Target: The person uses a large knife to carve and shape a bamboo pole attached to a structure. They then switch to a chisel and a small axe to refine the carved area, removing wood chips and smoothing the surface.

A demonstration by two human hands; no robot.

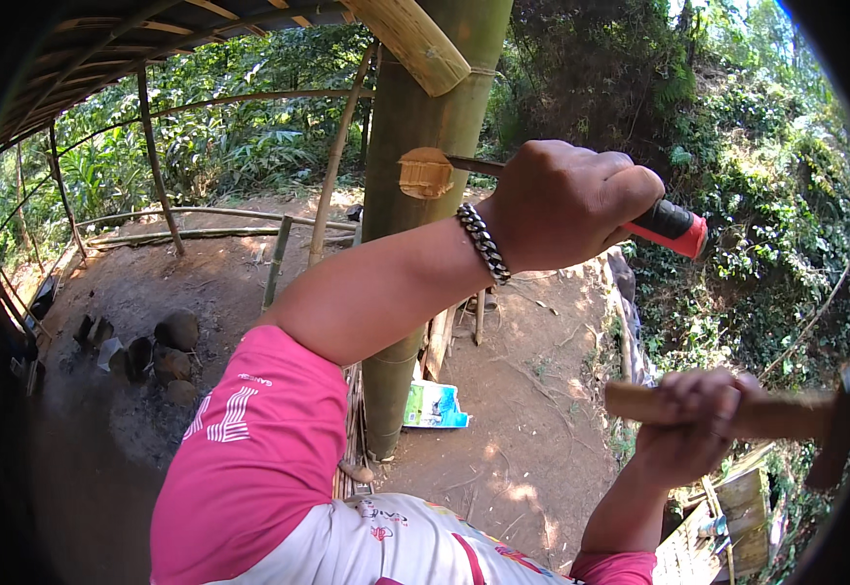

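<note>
A thick green bamboo post [410,107] stands upright ahead, with a pale round cut patch [425,174] in its side. My left hand [576,205] is closed round a chisel [676,226] with a red and black handle. Its thin dark blade reaches left to the edge of the cut patch; whether the tip touches the wood, I cannot tell. Lower right, my right hand [693,424] grips the wooden handle of a hammer [786,417]. The hammer's head [839,429] is slightly blurred at the far right, well apart from the chisel's handle end.
A cut bamboo pole end [420,49] juts out above the patch. By the post's foot lies a blue and green printed sheet [435,405]. Stones and dark pots [176,331] sit on the dirt at left. A leafy slope [766,224] rises at right.
</note>
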